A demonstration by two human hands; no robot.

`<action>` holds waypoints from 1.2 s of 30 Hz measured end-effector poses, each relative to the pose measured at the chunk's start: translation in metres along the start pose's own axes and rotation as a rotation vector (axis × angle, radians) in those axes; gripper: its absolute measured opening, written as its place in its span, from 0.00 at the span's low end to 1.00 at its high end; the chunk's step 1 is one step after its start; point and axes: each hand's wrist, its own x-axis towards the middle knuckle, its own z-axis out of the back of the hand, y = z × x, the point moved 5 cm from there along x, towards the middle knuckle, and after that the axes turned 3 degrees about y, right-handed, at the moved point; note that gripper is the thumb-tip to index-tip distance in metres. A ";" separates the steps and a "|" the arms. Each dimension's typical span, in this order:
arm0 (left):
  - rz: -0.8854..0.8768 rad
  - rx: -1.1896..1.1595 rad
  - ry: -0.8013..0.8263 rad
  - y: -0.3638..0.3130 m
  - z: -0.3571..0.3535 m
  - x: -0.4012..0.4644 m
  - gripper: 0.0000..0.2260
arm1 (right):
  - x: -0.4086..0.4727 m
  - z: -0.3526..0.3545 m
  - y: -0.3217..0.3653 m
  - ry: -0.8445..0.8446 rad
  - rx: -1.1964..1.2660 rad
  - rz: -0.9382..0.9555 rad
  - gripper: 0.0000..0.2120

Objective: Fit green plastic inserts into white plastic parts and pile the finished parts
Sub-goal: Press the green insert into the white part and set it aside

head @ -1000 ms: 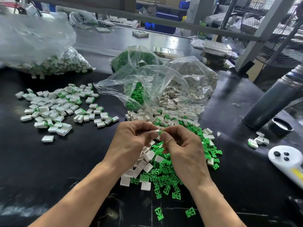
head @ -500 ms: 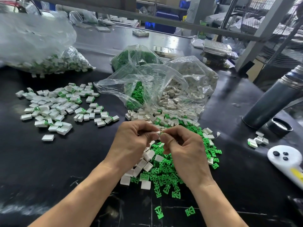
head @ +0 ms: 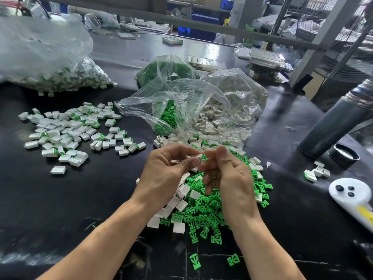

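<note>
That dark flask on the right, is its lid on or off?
Off, it seems. The flask leans with its top out of view, while a round black cap lies apart on the table beside its base.

A small white part (head: 199, 156) with a green insert (head: 204, 157) at its end sits pinched between both hands' fingertips. Directly below the grip lies the loose heap of green inserts (head: 203, 211) and white parts (head: 177, 201) — finished parts (head: 70, 132) spread well to the left of it.

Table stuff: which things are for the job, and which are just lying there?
For the job: green inserts, white parts, finished pile, part pinched between left hand and right hand.
Lying about: grey flask, its cap, white controller.
</note>
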 end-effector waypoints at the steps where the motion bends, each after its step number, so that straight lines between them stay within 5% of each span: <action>1: -0.011 -0.015 0.017 -0.001 -0.003 -0.001 0.04 | 0.000 -0.003 -0.003 0.022 0.007 -0.032 0.24; 5: -0.046 -0.078 0.102 -0.003 -0.018 -0.004 0.03 | -0.002 -0.011 -0.012 0.026 -0.018 -0.129 0.33; 18: -0.046 0.022 0.110 0.005 -0.025 -0.006 0.04 | 0.004 -0.009 -0.014 -0.108 -0.223 0.036 0.25; 36: -0.063 -0.006 0.083 0.002 -0.029 -0.009 0.02 | 0.007 -0.008 -0.014 -0.166 -0.151 0.104 0.27</action>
